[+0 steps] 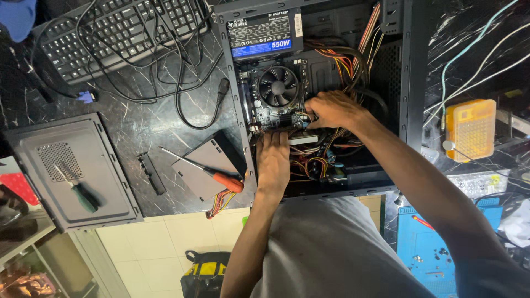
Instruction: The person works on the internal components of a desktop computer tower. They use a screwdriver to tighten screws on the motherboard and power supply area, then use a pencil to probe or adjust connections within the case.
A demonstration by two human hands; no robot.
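Working inside the open computer case (411, 83) on the dark worktop (138, 124): left hand (273, 160) lies flat, fingers together, on the lower edge of the motherboard (265, 113), right hand (331, 109) curls narrow, fingertips pinching at something small beside the cooler fan (279, 85) (can't tell what, wires hide it). Looks like a connector-seating step; next move likely needs a steady board and a straight push. Power supply (265, 33) at the case top carries a black rectangular label with a blue band; orange-handled screwdriver (207, 170) lies outside, left.
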